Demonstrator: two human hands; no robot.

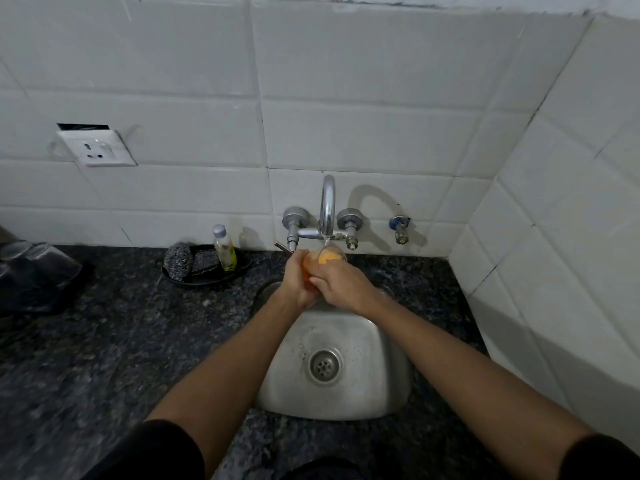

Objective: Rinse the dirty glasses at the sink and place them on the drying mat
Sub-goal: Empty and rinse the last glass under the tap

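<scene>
A clear glass (329, 258) with orange liquid inside is held tilted under the chrome tap (327, 206), and water runs from the spout into its mouth. My left hand (298, 280) wraps its left side and my right hand (341, 285) grips it from the right; both cover most of the glass. They are above the back of the steel sink (381, 386). At the far left a dark drying mat (38, 299) carries upturned clear glasses (34, 261).
A black dish (204, 277) left of the tap holds a steel scrubber (178, 261) and a small soap bottle (224, 247). Dark granite counter (104, 341) surrounds the sink. White tiled walls stand behind and on the right, with a socket (97, 148) and a spare valve (401, 230).
</scene>
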